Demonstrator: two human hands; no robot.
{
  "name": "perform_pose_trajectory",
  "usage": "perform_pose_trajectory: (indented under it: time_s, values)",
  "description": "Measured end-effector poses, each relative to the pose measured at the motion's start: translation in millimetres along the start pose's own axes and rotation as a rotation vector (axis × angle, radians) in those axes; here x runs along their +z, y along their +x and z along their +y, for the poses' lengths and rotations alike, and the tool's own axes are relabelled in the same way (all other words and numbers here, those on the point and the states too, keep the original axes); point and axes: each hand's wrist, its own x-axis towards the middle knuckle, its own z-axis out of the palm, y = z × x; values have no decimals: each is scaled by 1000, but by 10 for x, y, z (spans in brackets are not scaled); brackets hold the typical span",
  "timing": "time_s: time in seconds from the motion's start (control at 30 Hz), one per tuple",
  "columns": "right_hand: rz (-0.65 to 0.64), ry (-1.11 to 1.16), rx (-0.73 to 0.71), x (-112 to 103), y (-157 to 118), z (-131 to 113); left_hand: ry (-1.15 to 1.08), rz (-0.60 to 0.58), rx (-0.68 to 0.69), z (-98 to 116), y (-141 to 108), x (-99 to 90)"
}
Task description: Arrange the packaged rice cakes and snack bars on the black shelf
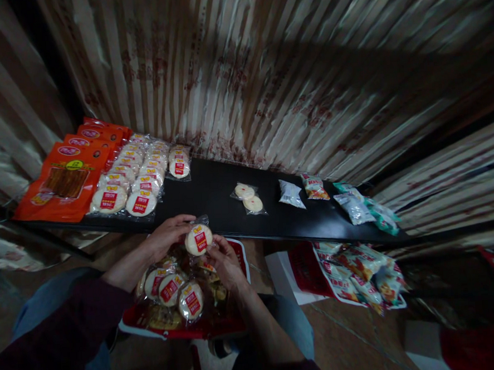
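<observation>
Above a red basket point(239, 325), a packaged round rice cracker point(199, 240) in clear wrap with a red label is held between both hands. My left hand point(170, 234) grips its upper left side, fingers closed on the wrapper. My right hand point(225, 259) pinches its lower right edge. Beneath them, several more wrapped crackers point(191, 301) lie in the basket, among other bags that are hard to make out. Rows of the same crackers point(141, 202) overlap on the black shelf point(213, 178), with a shorter row point(179, 164) beside them.
Orange snack bags point(58, 180) stack at the shelf's left end. Two wrapped crackers point(250, 199) lie mid-shelf. A silver packet point(291, 194), a chip bag point(314, 187) and green-white packets point(357, 207) are further right. A second basket point(306, 268) holds snack bags point(363, 273). Curtains point(241, 85) hang behind.
</observation>
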Motion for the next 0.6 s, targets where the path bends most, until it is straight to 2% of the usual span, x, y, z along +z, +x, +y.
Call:
perform_pose_trajectory:
  time_s: [0.17, 0.3, 0.43, 0.6]
  values:
    - [-2, 34, -39, -15, 9, -22, -27, 13, 47, -13, 93, 70]
    - [-36, 2, -49, -43, 28, -55, -15, 52, 33, -9, 187, 88]
    - [-65, -24, -26, -49, 40, -73, 40, 58, 31, 46, 208, 74]
    - [-109, -39, -10, -20, 37, -90, 132, 31, 113, 88, 244, 14]
